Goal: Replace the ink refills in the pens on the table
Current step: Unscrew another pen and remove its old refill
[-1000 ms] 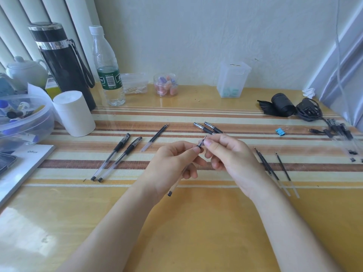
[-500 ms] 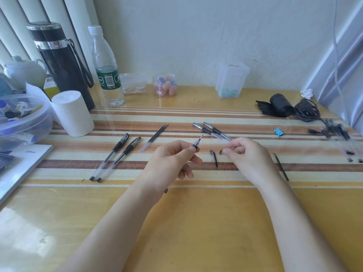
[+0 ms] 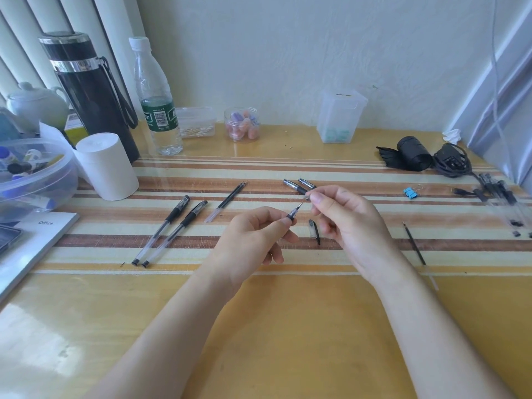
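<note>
My left hand (image 3: pixel 253 237) grips a clear pen with a black grip (image 3: pixel 291 216), its thin tip pointing up and to the right. My right hand (image 3: pixel 348 223) hovers just past that tip, thumb and forefinger pinched on a small dark tip piece (image 3: pixel 307 198). A loose pen cap (image 3: pixel 314 230) lies on the striped mat between my hands. Two clear pens (image 3: pixel 172 228) lie side by side at the left, with a bare refill (image 3: pixel 227 201) beyond them. Two capped pens (image 3: pixel 295 186) rest behind my right fingers. Another refill (image 3: pixel 414 244) lies at the right.
A white roll (image 3: pixel 106 165), black flask (image 3: pixel 92 90), water bottle (image 3: pixel 157 105) and plastic bowl (image 3: pixel 43 180) crowd the back left. Small clear containers (image 3: pixel 339 116) stand by the wall. Black cables (image 3: pixel 452 162), a blue clip (image 3: pixel 410 192) and more pens (image 3: pixel 503 197) lie at the right.
My hands parted and the cap came to rest on the mat. My right hand then moved back up to the pen tip held in my left hand.
</note>
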